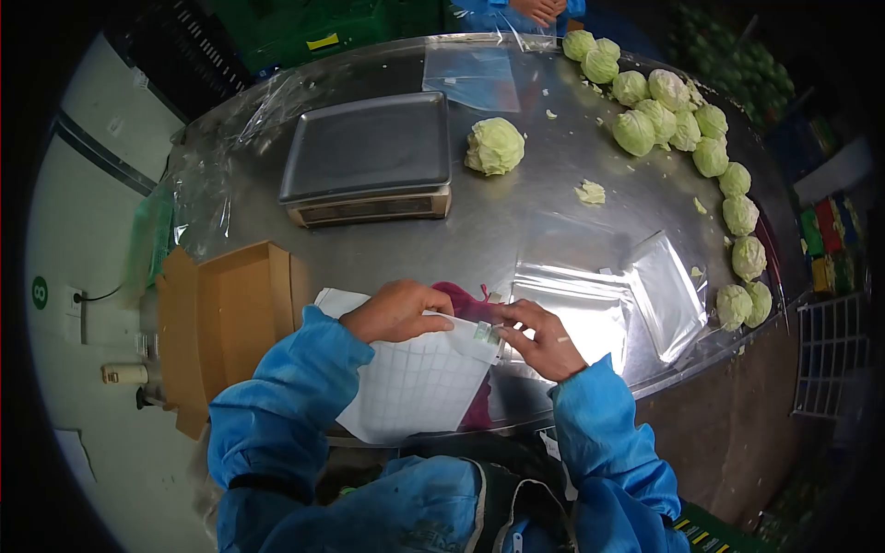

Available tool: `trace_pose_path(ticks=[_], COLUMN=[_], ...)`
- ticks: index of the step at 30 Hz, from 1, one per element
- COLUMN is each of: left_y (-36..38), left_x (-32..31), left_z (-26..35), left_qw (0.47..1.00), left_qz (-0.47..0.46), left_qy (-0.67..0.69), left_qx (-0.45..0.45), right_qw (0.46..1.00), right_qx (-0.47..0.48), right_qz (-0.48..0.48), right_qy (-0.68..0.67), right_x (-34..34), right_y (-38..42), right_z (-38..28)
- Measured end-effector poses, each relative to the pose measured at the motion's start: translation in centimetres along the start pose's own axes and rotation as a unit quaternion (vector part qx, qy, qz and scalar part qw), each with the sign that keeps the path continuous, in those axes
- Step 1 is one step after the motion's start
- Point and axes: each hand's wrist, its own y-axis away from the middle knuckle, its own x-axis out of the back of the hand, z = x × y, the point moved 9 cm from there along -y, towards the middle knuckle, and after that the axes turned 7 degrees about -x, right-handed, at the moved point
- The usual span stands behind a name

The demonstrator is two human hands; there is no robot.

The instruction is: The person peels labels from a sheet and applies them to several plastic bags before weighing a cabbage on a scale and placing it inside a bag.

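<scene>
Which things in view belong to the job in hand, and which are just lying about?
In the job: left hand, right hand, white sheet, small label.

Seemingly lying about: scale, lone cabbage, open carton, flat plastic bags, leaf scrap.

"Where's it brightest?"

"On the bench (pixel 544 198), where white glare flares beside the clear plastic (pixel 666 295) (nearly washed out there)."

"And elsewhere?"

"Dimmer. The floor (pixel 737 424) sinks into shadow, while the wall (pixel 78 230) is softly lit."

"Any distortion?"

"Strong: the bench's rim bows, black swallows the corners, and the dark upper-right background looks blurry."
</scene>
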Motion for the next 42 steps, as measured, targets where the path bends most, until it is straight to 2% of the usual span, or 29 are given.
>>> trace_pose_path(ticks=[2, 7, 9, 10, 11, 12, 14, 15, 17, 18, 20, 22, 25, 26, 27, 29, 31, 33, 35, 37, 39, 41, 42], left_y=[-0.9, -2.3, -3.0, -3.1, -3.3, -3.0, -2.9, -3.6, -4.4, -5.4, -7.7, -9.7, -12.1, -12.5, -12.8, -13.5, -14.0, -14.7, -14.9, -15.5, -17.3, -19.9, -19.9], left_x=[-0.2, -0.5, -0.6, -1.0, -1.4, -1.7, -0.3, -0.7, -0.1, -1.3, -4.7, -8.6, -14.2, -15.3, -15.6, -16.3, -16.1, -15.9, -15.6, -14.7, -13.4, -9.8, -5.2], left_z=[-0.1, -0.2, -0.1, -0.9, -1.6, -2.2, -3.0, -2.2, 0.0, 0.8, 5.1, 7.0, 5.3, 4.4, 3.4, 1.7, 1.0, 0.7, 0.9, 0.9, -1.8, -8.2, -8.7], left_qw=[1.000, 0.999, 0.998, 0.997, 0.995, 0.994, 0.980, 0.980, 0.973, 0.973, 0.963, 0.965, 0.964, 0.964, 0.969, 0.973, 0.973, 0.971, 0.971, 0.979, 0.984, 0.939, 0.890], left_qz=[-0.011, -0.026, -0.032, -0.058, -0.084, -0.093, 0.012, 0.005, 0.069, 0.062, 0.065, 0.038, 0.026, 0.021, 0.038, 0.050, 0.061, 0.053, 0.042, 0.004, 0.013, 0.174, 0.325], left_qy=[-0.016, -0.020, -0.025, -0.041, -0.057, -0.056, -0.191, -0.191, -0.204, -0.202, -0.152, -0.120, -0.142, -0.142, -0.133, -0.124, -0.091, -0.089, -0.083, 0.008, 0.139, 0.287, 0.315], left_qx=[-0.016, -0.036, -0.058, -0.031, -0.006, -0.017, -0.045, -0.057, -0.081, -0.088, -0.213, -0.232, -0.225, -0.224, -0.206, -0.188, -0.205, -0.213, -0.220, -0.201, -0.111, 0.072, 0.051], right_qw=[0.994, 0.983, 0.970, 0.969, 0.977, 0.992, 0.991, 0.968, 0.910, 0.903, 0.894, 0.888, 0.892, 0.893, 0.892, 0.903, 0.905, 0.893, 0.867, 0.792, 0.782, 0.767, 0.786], right_qx=[0.048, 0.090, 0.149, 0.169, 0.151, 0.097, -0.034, -0.108, -0.190, -0.213, -0.233, -0.263, -0.259, -0.284, -0.287, -0.222, -0.214, -0.236, -0.220, -0.188, -0.154, -0.123, -0.144], right_qz=[-0.010, 0.021, 0.077, 0.074, 0.057, 0.052, 0.081, 0.111, 0.236, 0.261, 0.288, 0.321, 0.334, 0.334, 0.334, 0.368, 0.365, 0.380, 0.340, 0.318, 0.301, 0.285, 0.288], right_qy=[0.101, 0.157, 0.178, 0.167, 0.139, 0.066, -0.102, -0.195, -0.283, -0.267, -0.253, -0.199, -0.160, -0.096, -0.099, 0.015, 0.045, -0.051, -0.291, -0.486, -0.523, -0.562, -0.528], right_x=[-0.3, -1.3, -1.6, -2.0, -2.2, -1.4, 1.2, 3.3, 8.9, 10.8, 13.2, 14.7, 14.8, 14.7, 14.3, 14.5, 14.6, 15.3, 15.7, 16.2, 16.9, 16.4, 15.8], right_y=[-0.7, -0.6, 0.9, 1.6, 2.3, 3.0, 4.0, 4.7, 6.5, 7.1, 7.0, 7.0, 6.1, 6.0, 6.0, 5.9, 6.4, 8.2, 9.5, 10.5, 11.0, 10.9, 10.3], right_z=[-1.4, -1.0, -1.2, -1.2, -0.8, 0.7, 6.0, 10.6, 17.1, 19.1, 21.6, 23.4, 23.8, 23.4, 23.9, 23.4, 23.2, 23.8, 21.9, 19.7, 18.5, 18.3, 18.6])
